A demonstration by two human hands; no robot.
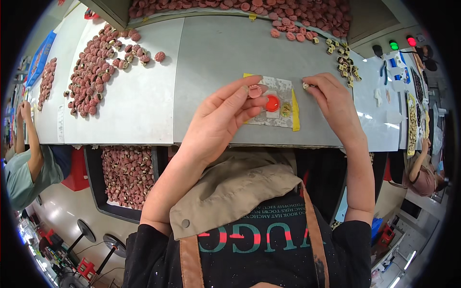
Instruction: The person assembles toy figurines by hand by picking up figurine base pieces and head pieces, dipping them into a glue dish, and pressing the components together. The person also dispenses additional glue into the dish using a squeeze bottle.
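Observation:
Between the thumb and fingers of my left hand [216, 117] is a small pink scalloped cap [254, 91], its hollow side showing. My right hand [333, 98] pinches a small cream-and-dark piece [305, 86], mostly covered by the fingertips. The two hands are apart, above the grey table. Between them lies a worn white pad [277, 84], edged with yellow tape [296, 115]. On the pad are a red round disc [272, 102] and a small yellowish-green item [285, 110] whose kind I cannot make out.
Assembled pink pieces [91, 79] spread over the table's left. Loose pink caps [297, 14] fill the far side. Small cream-and-black parts [348, 65] lie at far right. A black bin [96, 185] of pink pieces stands below the edge. Other people [36, 158] work at both sides.

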